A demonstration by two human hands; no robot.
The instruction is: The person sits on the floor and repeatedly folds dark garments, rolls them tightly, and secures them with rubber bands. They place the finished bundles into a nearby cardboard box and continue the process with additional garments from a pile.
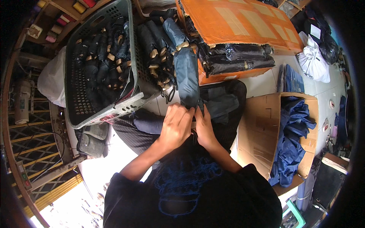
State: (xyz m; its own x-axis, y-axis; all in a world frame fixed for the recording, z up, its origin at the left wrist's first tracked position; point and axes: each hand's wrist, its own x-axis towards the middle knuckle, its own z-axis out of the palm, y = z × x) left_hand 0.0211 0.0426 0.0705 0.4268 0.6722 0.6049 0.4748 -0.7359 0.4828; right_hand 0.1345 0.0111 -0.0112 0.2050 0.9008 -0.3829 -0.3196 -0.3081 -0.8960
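A folded grey-blue umbrella [187, 78] points away from me above my lap, a pale wooden piece at its far end. Around its near end close the fingers of my left hand [176, 125]. Pressed against the same end is my right hand [204, 128], its thumb and fingers pinched together. The two hands nearly touch, and they hide the part between them. Loose grey fabric [222, 103] lies over my leg just right of the umbrella. Another dark rolled bundle [146, 122] rests across my lap on the left.
A grey plastic basket [137, 99] of dark folded umbrellas stands at the left. More umbrellas [154, 49] pile beside it. An orange taped carton [243, 22] with packed dark bundles is ahead. An open cardboard box [258, 131] with blue fabric [292, 140] stands right.
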